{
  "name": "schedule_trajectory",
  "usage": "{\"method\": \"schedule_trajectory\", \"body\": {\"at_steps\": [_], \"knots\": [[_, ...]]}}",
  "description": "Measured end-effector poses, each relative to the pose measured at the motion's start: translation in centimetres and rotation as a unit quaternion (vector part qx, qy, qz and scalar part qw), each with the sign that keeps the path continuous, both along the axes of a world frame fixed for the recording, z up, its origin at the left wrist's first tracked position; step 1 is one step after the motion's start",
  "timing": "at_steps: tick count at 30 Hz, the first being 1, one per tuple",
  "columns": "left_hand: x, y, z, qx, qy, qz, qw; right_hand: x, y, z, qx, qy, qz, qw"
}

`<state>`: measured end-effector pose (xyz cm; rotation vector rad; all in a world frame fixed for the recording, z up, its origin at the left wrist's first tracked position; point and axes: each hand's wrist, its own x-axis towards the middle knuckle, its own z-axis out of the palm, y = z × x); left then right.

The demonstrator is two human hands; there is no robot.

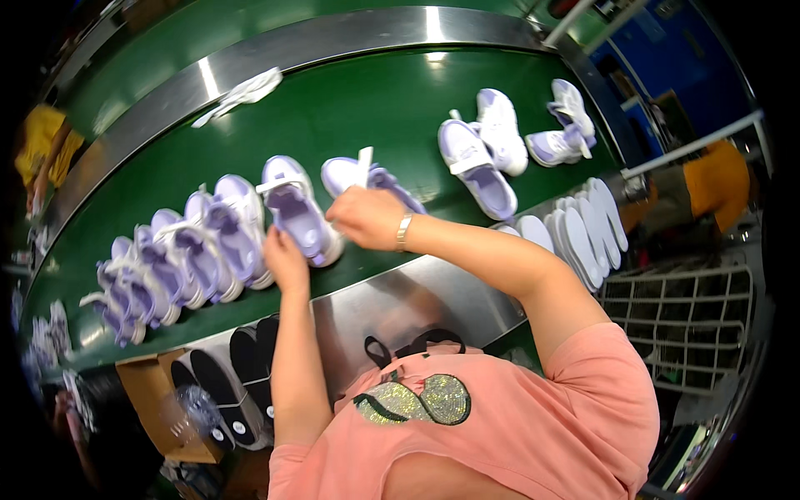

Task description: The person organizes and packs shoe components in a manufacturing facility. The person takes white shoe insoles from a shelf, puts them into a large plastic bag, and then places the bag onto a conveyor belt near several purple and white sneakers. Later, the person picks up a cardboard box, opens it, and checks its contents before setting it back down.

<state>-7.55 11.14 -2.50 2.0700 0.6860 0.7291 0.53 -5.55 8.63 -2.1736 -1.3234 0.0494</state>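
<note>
A white and lavender shoe (307, 223) stands on the green belt in front of me, its opening toward me and a white strap across its top. My left hand (286, 262) is closed at the left side of its heel, fingertips against the rim. At the shoe's right side is my right hand (367, 218), fingers curled together; whatever is between their tips is too small to make out. Just beyond that hand lies another lavender shoe (343, 175) with its white strap sticking up, partly hidden by the hand. A row of similar shoes (198, 258) stands to the left.
Farther right are a pair of shoes (477, 171) and another pair (560, 146). White insoles (575, 242) lie along the near right edge. A white glove-like cloth (242, 96) rests at the far side. Below left, a cardboard box (146, 392) holds dark insoles; a wire basket (683, 321) stands right.
</note>
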Motion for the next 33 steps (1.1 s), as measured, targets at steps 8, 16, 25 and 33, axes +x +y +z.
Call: {"method": "schedule_trajectory", "body": {"at_steps": [8,16,25,33], "knots": [[0.8,-13.6,6.0,0.215,0.032,-0.415,0.884,5.7,-23.6,-4.7,-0.196,0.025,-0.486,0.851],[5.1,-10.5,3.0,0.333,0.099,-0.339,0.874,8.9,-25.9,-9.5,-0.103,0.301,-0.416,0.852],[5.6,-12.6,6.0,0.289,0.054,-0.377,0.878,12.1,-24.7,-6.2,-0.428,0.029,-0.321,0.844],[9.4,-21.3,2.0,-0.401,0.247,-0.335,0.816,12.1,-32.3,-8.6,-0.012,0.166,-0.288,0.943]]}}
